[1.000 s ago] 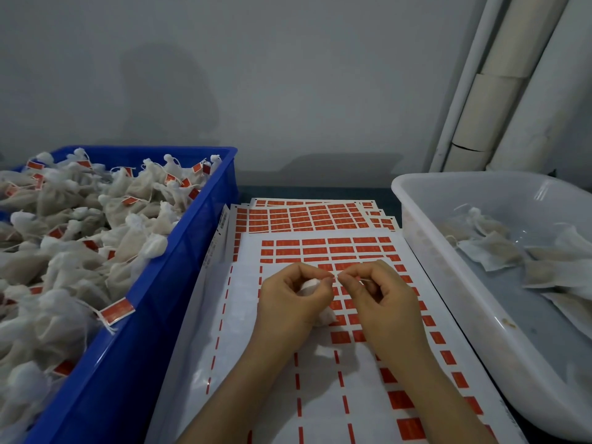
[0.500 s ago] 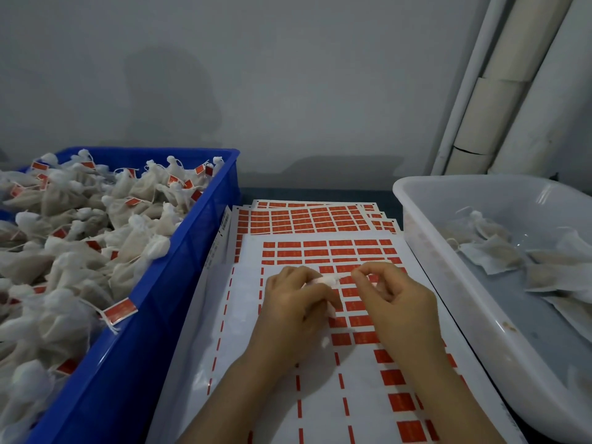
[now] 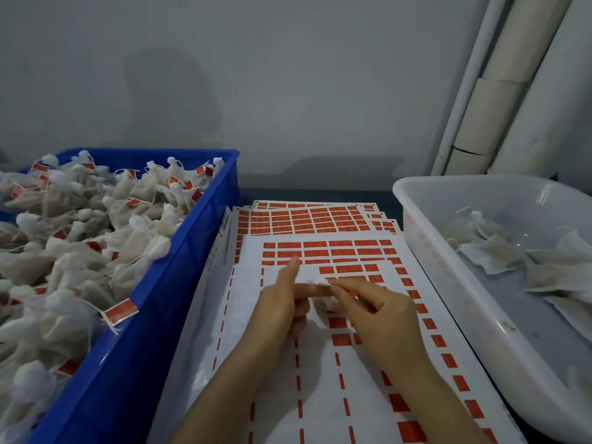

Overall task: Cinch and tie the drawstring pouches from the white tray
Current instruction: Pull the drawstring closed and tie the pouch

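Right hand [image 3: 381, 312] pinches the white top end of the pouch [image 3: 324, 305] between thumb and forefinger, right at the tip of the left hand's [image 3: 283, 304] outstretched index finger. Left thumb sticks up, and the lower left fingers curl round the pouch. It sits between both hands, mostly hidden, above the middle of the top label sheet [image 3: 320, 379], between the blue crate [image 3: 179, 283] and the white tray [image 3: 442, 283].

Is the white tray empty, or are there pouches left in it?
Not empty: several flat pouches lie in the white tray, mostly toward its far and right side, with bare floor showing nearer its left wall.
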Action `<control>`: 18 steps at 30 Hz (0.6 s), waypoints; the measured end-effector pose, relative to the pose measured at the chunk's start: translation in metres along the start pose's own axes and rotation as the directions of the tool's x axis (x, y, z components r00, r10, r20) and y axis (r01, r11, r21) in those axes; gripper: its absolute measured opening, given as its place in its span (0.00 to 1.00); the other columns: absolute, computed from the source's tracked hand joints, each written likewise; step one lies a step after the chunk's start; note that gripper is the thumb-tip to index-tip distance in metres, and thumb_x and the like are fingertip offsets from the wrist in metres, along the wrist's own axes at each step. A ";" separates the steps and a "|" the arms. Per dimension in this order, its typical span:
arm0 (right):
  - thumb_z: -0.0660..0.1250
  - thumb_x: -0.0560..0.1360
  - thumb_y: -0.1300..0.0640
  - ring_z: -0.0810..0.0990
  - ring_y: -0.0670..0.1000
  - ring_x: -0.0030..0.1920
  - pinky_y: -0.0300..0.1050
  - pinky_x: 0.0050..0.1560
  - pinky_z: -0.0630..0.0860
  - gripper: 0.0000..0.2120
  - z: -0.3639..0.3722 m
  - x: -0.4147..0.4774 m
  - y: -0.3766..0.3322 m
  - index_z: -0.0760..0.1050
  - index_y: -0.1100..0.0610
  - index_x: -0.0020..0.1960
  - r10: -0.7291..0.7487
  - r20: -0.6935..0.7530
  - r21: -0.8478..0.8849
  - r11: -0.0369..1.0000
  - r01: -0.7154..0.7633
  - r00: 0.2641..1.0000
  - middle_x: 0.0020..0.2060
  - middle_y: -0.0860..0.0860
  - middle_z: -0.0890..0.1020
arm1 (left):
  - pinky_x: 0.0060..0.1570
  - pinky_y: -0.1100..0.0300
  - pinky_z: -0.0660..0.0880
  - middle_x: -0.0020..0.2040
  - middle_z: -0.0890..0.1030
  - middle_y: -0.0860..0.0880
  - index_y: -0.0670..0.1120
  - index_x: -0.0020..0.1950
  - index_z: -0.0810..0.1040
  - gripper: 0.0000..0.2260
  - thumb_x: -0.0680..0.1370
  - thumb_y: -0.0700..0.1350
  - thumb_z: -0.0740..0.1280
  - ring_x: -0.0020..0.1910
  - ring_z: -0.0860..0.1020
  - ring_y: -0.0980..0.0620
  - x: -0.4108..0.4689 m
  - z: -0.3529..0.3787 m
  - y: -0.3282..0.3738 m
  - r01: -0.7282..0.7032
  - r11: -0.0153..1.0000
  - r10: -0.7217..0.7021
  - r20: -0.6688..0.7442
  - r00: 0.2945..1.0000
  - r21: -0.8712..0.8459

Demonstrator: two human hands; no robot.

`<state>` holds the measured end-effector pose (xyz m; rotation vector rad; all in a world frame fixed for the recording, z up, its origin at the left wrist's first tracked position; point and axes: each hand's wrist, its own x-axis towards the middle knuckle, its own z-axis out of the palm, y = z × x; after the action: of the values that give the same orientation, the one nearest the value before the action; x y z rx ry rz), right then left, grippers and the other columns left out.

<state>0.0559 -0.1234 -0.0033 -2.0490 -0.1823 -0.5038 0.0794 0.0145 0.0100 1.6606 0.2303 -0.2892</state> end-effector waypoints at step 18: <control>0.64 0.73 0.49 0.77 0.40 0.43 0.23 0.47 0.68 0.14 0.004 -0.002 0.006 0.80 0.51 0.55 -0.078 0.201 -0.199 0.973 0.119 0.977 0.48 0.46 0.83 | 0.27 0.73 0.69 0.38 0.79 0.52 0.54 0.42 0.76 0.06 0.77 0.51 0.64 0.37 0.78 0.55 0.000 0.002 -0.006 -0.149 0.963 0.169 -0.074 0.983 0.224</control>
<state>0.0573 -0.1228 -0.0109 -2.3054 -0.3616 -0.3997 0.0769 0.0137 0.0040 1.9005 0.1365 -0.1187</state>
